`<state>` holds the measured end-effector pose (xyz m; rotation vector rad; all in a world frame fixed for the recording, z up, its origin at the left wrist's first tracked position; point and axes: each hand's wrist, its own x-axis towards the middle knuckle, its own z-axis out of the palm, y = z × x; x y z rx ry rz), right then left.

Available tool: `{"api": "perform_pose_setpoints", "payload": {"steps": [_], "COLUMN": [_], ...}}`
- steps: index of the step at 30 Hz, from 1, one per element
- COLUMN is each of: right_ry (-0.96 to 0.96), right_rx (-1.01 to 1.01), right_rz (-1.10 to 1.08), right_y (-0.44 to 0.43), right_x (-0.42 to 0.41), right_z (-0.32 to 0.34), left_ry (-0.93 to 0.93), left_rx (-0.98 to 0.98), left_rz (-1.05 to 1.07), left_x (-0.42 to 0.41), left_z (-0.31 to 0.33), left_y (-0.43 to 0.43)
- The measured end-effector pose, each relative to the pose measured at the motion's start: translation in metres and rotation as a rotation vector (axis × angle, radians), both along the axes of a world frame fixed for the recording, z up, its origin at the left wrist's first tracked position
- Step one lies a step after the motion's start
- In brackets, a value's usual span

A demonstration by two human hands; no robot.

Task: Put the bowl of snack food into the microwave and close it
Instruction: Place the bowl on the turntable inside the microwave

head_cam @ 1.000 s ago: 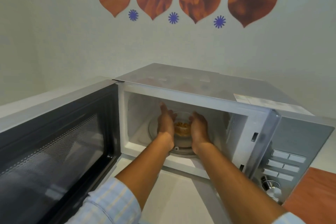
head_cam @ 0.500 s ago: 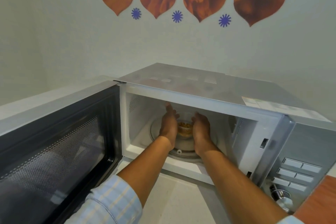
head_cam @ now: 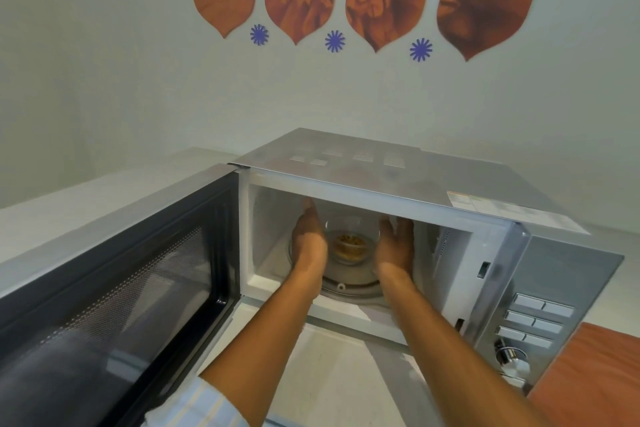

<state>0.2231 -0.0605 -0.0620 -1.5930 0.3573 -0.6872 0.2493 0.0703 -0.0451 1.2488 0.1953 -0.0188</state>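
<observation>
1. Pale wall with orange decals backed a white bench (head_cam: 332,367) carrying the microwave (head_cam: 398,180).
2. Inside, the clear bowl (head_cam: 349,246) of snack food sat upright on the turntable (head_cam: 349,282), mouth up, no long axis.
3. Left hand (head_cam: 308,239) and right hand (head_cam: 396,243) flanked it, open, apparently not gripping.
4. Placement looked done; the door (head_cam: 114,288), swung wide left, remained to close.

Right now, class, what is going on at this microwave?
A person has both arms reaching into the open microwave. A clear bowl of snack food sits on the glass turntable inside. The left hand and right hand flank it, open and apparently apart from it. The door is swung wide open on the left, not yet closed.
</observation>
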Motion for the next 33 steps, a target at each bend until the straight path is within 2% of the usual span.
{"api": "perform_pose_setpoints", "payload": {"steps": [7,16,21,26,29,33], "right_ry": [-0.051,-0.062,-0.100,-0.188,-0.222,-0.132], "right_rx": [-0.180,-0.413,-0.554,-0.659,-0.747,-0.910], "right_rz": [0.051,0.069,0.051,-0.015,-0.090,-0.242], "right_y": [0.021,0.041,0.045,0.039,0.026,-0.008], "right_x": [-0.067,-0.149,-0.191,-0.221,-0.228,-0.228], "right_z": [0.007,0.012,0.025,0.053,0.075,0.102], "left_ry": [-0.160,-0.327,-0.467,-0.637,-0.728,-0.855], "left_rx": [0.173,0.236,0.417,0.527,0.676,0.831], "left_rz": [0.036,0.048,0.047,0.079,0.152,0.258], "left_x": [-0.077,-0.164,-0.212,-0.243,-0.256,-0.280], "left_z": [-0.006,-0.001,0.019,0.052,0.073,0.109], "left_y": [0.020,0.061,0.087,0.115,0.135,0.170]}}
